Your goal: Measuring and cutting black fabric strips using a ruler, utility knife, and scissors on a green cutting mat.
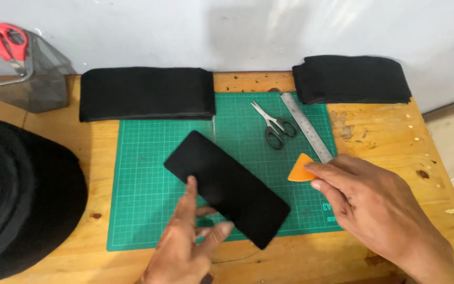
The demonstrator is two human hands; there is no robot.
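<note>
Nearest the camera, the left hand [185, 247] comes up from the front edge of the wooden surface [395, 137], its grip spread apart: the forefinger lies flat on the near long edge of a black rectangular fabric piece [227, 188], the other fingers tucked at that edge. That piece lies askew in the middle of a green cutting mat [143, 173]. The right hand [363, 202] reaches in from the front right corner, thumb and forefinger pinched together on an orange triangular chalk [300, 169] at the mat's right side. Grey-handled scissors [274, 126] and a steel ruler [307, 127] lie beyond. Two folded black fabric stacks [145, 93] sit along the back edge. A mesh basket [22, 73] holding red-handled scissors [3, 41] stands at the back left corner.
</note>
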